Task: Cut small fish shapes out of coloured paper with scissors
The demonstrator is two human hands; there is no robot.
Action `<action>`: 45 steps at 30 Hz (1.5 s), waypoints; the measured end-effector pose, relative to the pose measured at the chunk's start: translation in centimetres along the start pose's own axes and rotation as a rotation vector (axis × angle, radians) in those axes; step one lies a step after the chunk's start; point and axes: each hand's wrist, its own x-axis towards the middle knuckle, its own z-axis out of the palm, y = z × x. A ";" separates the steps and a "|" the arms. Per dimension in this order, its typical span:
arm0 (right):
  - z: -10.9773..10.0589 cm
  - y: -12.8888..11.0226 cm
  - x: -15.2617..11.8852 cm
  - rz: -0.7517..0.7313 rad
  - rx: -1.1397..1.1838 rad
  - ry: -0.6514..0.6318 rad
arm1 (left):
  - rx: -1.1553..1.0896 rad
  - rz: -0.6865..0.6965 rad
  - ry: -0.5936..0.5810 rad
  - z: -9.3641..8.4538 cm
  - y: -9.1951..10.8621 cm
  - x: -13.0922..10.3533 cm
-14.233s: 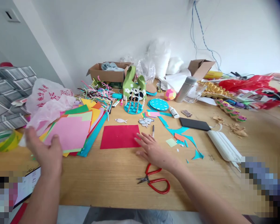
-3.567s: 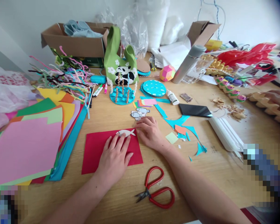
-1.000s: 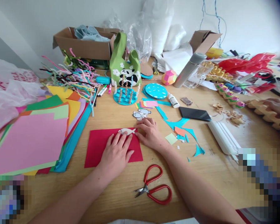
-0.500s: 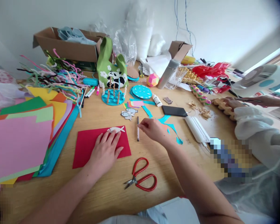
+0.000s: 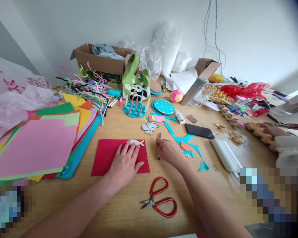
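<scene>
Where paper fish lies, left fingers splay; right fingers overlap pen.

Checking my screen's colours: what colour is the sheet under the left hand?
The sheet under the left hand is deep red; the head view shows it best.

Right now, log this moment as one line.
left hand: spread over red sheet and white fish cutout | right hand: at pen, grip unclear | red-handled scissors: lying on table
</scene>
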 end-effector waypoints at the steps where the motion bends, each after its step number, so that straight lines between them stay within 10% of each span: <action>1: -0.2 0.0 -0.2 -0.051 -0.047 -0.005 | -0.007 -0.001 0.003 0.1 0.0 0.0; 16: -3.1 1.9 1.0 -0.704 -0.278 0.106 | 0.040 0.018 0.004 0.3 -0.1 0.0; 22: -4.7 -0.5 2.3 -0.384 0.751 0.568 | 0.042 0.005 -0.008 0.5 0.2 0.1; 28: -1.4 -5.3 6.7 -0.104 1.707 0.364 | 0.029 -0.007 -0.017 0.5 0.3 0.1; 45: 2.6 -7.1 7.0 -0.188 1.152 0.424 | -0.016 -0.028 -0.030 0.6 0.4 0.0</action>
